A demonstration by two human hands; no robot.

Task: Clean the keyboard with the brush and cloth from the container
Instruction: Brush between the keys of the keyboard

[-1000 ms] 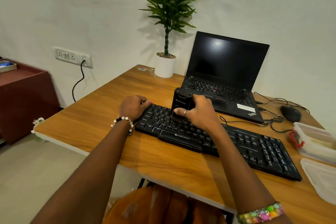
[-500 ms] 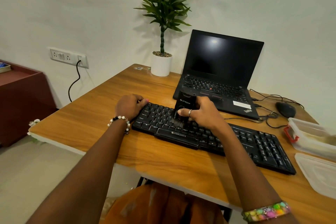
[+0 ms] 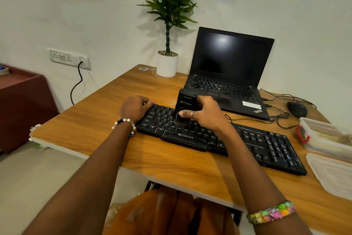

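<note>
From the head camera, the job looks to be in its brushing stage: the brush point(image 3: 183, 110) stands upright with its bristles on the left-hand keys of the keyboard point(image 3: 219, 135) on the table point(image 3: 171, 164), and the container point(image 3: 323, 137) sits open at the right, its lid point(image 3: 331, 175) just beside it. No cloth shows clearly, so wiping likely remains. The right hand point(image 3: 204, 114) grips the brush, fingers and thumb curled round it, while the left hand point(image 3: 135, 108) rests curled on the keyboard's far left corner, steadying it.

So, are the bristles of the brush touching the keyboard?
Touching. The head view shows the brush, gripped by the right hand, standing upright with its bristles pressed onto the keys of the keyboard.
</note>
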